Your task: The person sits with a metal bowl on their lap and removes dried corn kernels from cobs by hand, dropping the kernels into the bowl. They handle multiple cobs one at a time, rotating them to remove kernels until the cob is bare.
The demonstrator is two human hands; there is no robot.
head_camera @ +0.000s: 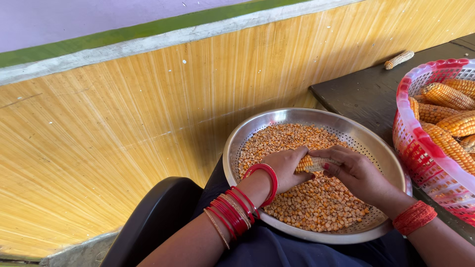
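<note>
A dark wooden desk (366,94) is standing at the right, running along the yellow wall (148,109). A red and white plastic basket (420,148) is sitting directly on it at the right edge of the view, holding several cobs of orange corn (448,96). One pale, stripped cob (399,59) is lying alone on the desk farther back, close to the wall and well apart from the basket. A round steel sieve pan (247,138) full of loose kernels (316,202) is not resting on the desk; it is sitting on the person's lap (267,247), with its right rim coming just beside the basket.
</note>
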